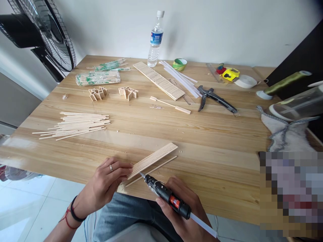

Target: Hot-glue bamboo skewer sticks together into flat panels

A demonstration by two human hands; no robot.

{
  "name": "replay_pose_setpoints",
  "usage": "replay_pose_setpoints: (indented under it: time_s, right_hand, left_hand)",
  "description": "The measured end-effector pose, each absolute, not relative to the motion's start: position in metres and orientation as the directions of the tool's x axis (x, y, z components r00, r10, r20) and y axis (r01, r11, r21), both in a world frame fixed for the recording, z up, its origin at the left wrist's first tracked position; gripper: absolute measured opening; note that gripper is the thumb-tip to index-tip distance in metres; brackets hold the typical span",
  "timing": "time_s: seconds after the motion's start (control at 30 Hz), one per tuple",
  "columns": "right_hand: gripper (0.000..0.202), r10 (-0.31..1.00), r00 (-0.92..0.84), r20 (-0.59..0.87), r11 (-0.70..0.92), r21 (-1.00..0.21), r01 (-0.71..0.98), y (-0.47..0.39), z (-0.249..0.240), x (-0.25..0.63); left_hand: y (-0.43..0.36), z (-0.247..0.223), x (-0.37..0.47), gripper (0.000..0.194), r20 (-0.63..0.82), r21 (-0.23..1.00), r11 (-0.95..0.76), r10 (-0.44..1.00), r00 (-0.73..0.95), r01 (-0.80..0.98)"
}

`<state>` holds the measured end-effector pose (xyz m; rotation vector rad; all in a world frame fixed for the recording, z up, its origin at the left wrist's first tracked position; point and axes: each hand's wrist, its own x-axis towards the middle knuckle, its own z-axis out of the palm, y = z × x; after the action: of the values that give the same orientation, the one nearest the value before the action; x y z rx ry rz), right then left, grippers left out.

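My left hand (107,179) grips the near end of a narrow panel of wooden sticks (153,159) lying side by side near the table's front edge. A pen-shaped hot glue gun (165,195) is in my closed right hand (189,208). From its back end sticks out a translucent glue stick (204,226). The gun's metal nozzle (142,174) points at the panel's near edge, close to my left fingertips; I cannot tell whether it touches. One loose wooden stick (161,165) lies apart from the panel on its right, passing by the nozzle.
Loose sticks (83,124) spread at left. Behind are star-shaped stick pieces (128,92), packaged sticks (98,78), a slatted panel (158,80), a water bottle (154,43) and white glue sticks (179,78). A black cutter-like tool (217,99), yellow tape measure (230,74) and cloth (282,129) lie right.
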<state>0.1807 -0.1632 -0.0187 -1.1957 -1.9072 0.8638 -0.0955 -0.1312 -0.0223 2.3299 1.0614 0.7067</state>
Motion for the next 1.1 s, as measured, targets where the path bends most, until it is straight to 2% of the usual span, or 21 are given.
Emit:
replay_pose_setpoints:
  time_s: [1.1]
  right_hand:
    - [0.026, 0.933, -0.276, 0.230, 0.343, -0.800, 0.492, -0.1612, -0.0181, 0.1905]
  left_hand:
    - [-0.1317, -0.0218, -0.0944, 0.026, 0.265, 0.612, -0.572, 0.799, 0.540, 0.546]
